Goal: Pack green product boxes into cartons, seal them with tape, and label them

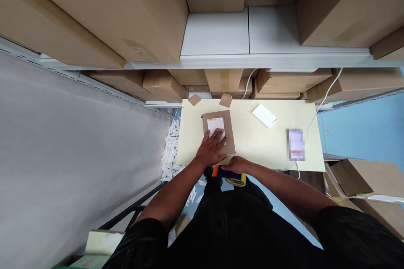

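Observation:
My left hand (pixel 213 148) lies flat with fingers spread on a brown cardboard box (pixel 231 138), partly covering the white label (pixel 215 123) on its top. Just below the box's near edge, my right hand (pixel 237 164) is wrapped round a tape dispenser (pixel 232 175). The dispenser has a dark blue body, an orange end on the left and a yellow side by the tape roll. It hangs at the table's front edge, close to the box; whether the two touch is hidden by my hand.
On the pale yellow table (pixel 252 151) are a white card (pixel 264 115), a phone (pixel 296 144) with a cable and two cardboard scraps (pixel 226 100). Shelves of cartons (pixel 224 82) stand behind and overhang above. Paper strips (pixel 170 151) cover the floor at left; open cartons (pixel 372 176) stand right.

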The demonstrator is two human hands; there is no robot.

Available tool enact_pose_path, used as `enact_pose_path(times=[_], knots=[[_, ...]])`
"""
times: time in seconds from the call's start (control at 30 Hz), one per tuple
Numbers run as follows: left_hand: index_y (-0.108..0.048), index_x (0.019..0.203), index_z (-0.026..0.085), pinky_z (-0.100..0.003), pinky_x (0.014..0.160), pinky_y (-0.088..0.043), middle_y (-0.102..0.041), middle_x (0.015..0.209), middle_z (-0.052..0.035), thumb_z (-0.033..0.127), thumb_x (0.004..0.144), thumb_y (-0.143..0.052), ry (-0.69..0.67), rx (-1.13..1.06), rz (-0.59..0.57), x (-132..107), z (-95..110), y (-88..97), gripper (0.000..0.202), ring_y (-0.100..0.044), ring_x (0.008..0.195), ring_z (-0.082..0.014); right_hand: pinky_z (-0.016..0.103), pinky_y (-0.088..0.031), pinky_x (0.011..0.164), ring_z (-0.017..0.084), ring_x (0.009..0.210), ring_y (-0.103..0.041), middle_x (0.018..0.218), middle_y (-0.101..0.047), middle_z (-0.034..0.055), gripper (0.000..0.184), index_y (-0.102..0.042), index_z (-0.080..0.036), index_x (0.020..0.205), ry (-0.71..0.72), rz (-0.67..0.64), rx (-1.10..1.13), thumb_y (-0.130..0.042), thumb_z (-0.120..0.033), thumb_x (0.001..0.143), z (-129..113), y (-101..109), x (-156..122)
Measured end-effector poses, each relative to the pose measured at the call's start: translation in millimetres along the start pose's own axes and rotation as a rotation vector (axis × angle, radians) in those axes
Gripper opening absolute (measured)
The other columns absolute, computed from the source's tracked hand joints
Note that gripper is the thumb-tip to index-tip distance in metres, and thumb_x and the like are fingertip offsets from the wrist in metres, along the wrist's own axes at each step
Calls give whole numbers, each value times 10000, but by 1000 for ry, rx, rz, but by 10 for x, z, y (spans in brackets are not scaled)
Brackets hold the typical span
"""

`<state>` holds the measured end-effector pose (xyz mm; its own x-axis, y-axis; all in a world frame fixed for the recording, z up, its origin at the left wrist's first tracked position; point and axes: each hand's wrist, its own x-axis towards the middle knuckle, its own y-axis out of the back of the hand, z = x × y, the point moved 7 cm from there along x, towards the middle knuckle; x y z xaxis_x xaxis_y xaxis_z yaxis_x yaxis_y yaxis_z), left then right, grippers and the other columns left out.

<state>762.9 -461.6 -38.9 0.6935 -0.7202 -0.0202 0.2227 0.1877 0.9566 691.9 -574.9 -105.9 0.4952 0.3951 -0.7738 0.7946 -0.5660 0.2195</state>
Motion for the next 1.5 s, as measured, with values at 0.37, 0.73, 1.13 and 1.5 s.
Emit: enact_pose_path(times=[0.37,0.73,1.13,1.5], knots=[[-343,1622,200,-585,1292,-12,-221,1723,-149,707,944,-507,-5,43,26,2,-28,-55,861,-138,1607,-344,282,-273,532,142,514,-489,498,-501,-12,612,-528,-215,567,-202,540,143,-566,-738,884,843,257,-1109],[-437,1565,166,-633,1265,-80,-235,1710,-195,649,904,-605,-10,-15,-77,-128,69,-17,836,-165,1593,-392,309,-537,627,230,741,-712,849,-773,105,670,-728,-157,1023,-248,883,1101,-618,-786,819,867,313,-1445],[-684,1277,178,-460,1253,-322,-554,1527,-154,335,885,-656,376,-340,-14,-1441,-508,184,424,-464,1464,-308,286,-423,604,196,665,-586,686,-660,23,402,-631,-199,803,208,1244,551,-566,-585,891,-743,2302,-2030],[-684,1247,266,-424,1201,-422,-660,1405,-73,371,909,-550,807,-487,130,-1814,-268,-189,378,-583,1354,-249,399,-330,895,274,955,-564,948,-715,207,291,-699,-104,941,365,1228,-745,-646,-389,947,-2480,3732,-1522]])
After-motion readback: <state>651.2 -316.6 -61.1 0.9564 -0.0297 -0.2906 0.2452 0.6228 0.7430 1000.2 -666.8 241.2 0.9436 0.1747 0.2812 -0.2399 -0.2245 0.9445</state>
